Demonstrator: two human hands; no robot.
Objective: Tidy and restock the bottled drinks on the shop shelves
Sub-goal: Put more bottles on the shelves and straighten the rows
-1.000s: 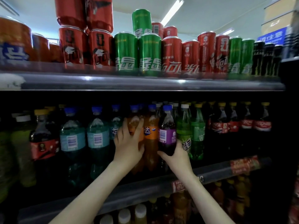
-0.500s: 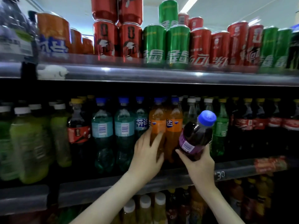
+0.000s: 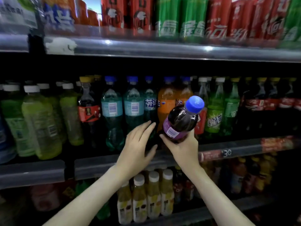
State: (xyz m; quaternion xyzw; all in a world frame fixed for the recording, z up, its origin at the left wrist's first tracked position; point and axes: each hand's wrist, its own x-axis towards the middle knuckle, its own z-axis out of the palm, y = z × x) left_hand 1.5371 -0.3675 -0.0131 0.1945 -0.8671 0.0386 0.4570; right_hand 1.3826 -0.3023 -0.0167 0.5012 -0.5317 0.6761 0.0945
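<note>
Head camera, wide-angle, close to shelf [image 3: 37, 172], facing forward.

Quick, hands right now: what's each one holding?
Left hand: open, holding nothing.
Right hand: grips the purple-label bottle, which is tilted.

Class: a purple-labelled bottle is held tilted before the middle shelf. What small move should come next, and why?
Probably right the purple-labelled bottle and set it down on the middle shelf: the right hand grips it tilted, off the shelf, while the left hand lies open beside it.
</note>
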